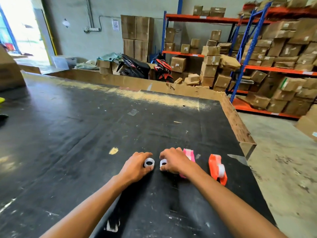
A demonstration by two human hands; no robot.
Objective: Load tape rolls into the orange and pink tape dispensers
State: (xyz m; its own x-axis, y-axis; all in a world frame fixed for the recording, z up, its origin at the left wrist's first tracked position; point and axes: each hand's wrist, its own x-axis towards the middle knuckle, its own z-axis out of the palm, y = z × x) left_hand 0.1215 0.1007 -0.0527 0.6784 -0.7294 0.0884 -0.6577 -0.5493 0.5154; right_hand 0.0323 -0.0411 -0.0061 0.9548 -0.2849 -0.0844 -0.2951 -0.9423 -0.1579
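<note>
My left hand (pixel 137 167) is curling around a clear tape roll (pixel 149 163), thumb on the near side and fingers over the far side, and the roll is sitting flat on the table with its dark hole facing up. My right hand (pixel 173 162) is pinching a second tape roll (pixel 163 163), a smaller-looking one, between thumb and fingertips; it too is resting on the table, and most of it is hiding under my fingers. The two rolls are lying just beside each other without touching, and my knuckles are nearly meeting above the gap.

Just behind my right hand the pink dispenser (pixel 189 154) is lying on the table, with my wrist covering its near end, so I cannot tell whether anything is loaded in it. Further to the right, apart from the pink one, the orange dispenser (pixel 217 168) is lying on its side with a clear roll already showing in its body.

All of this is sitting near the front right part of a black, scuffed table (pixel 85 134) with a cardboard rim along its far and right edges. Beyond it, shelves (pixel 248 67) are holding stacks of cardboard boxes (pixel 283 48), and a motorbike (pixel 161 69) is standing by the wall.
</note>
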